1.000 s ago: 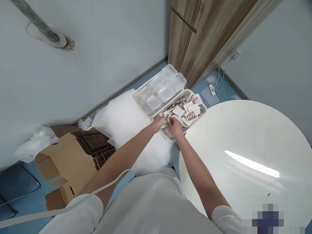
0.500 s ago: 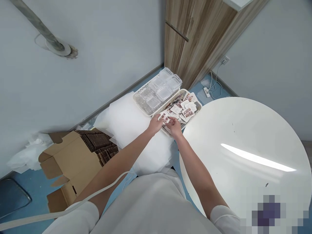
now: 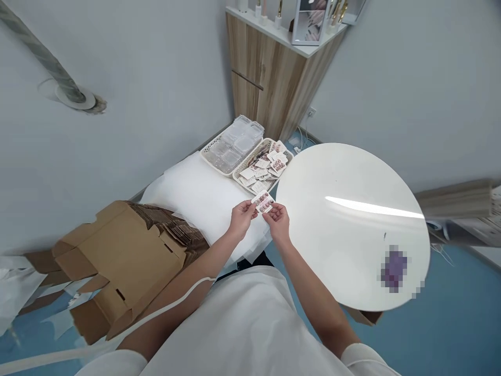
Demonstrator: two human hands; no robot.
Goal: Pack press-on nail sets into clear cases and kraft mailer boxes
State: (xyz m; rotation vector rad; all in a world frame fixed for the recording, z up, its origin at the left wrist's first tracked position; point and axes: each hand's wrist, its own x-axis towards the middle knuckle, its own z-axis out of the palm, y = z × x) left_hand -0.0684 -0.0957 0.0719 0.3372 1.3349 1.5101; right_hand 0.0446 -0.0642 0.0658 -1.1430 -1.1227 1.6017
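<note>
A small white card printed with rows of reddish-brown nails (image 3: 262, 201) is held up between my two hands. My left hand (image 3: 241, 219) pinches its left edge, and my right hand (image 3: 278, 222) grips the right edge with the fingers curled behind. Just beyond the hands sits a white basket (image 3: 236, 178) heaped with similar cards (image 3: 263, 166). Beside it to the left, a second white basket (image 3: 207, 158) holds clear plastic boxes (image 3: 235, 140).
Both baskets rest by a big white foam-like bundle (image 3: 188, 188). Flat cardboard boxes (image 3: 125, 250) are stacked at left. A round white table (image 3: 336, 240) bears a blurred purple item (image 3: 394, 267). Behind stands a wooden cabinet (image 3: 270, 78) with framed pictures on top. A white cable (image 3: 164, 310) crosses my left arm.
Both hands have drawn back from the card basket toward my body, bringing the nail card out with them. My view has tilted up and turned right, showing the cabinet top.
</note>
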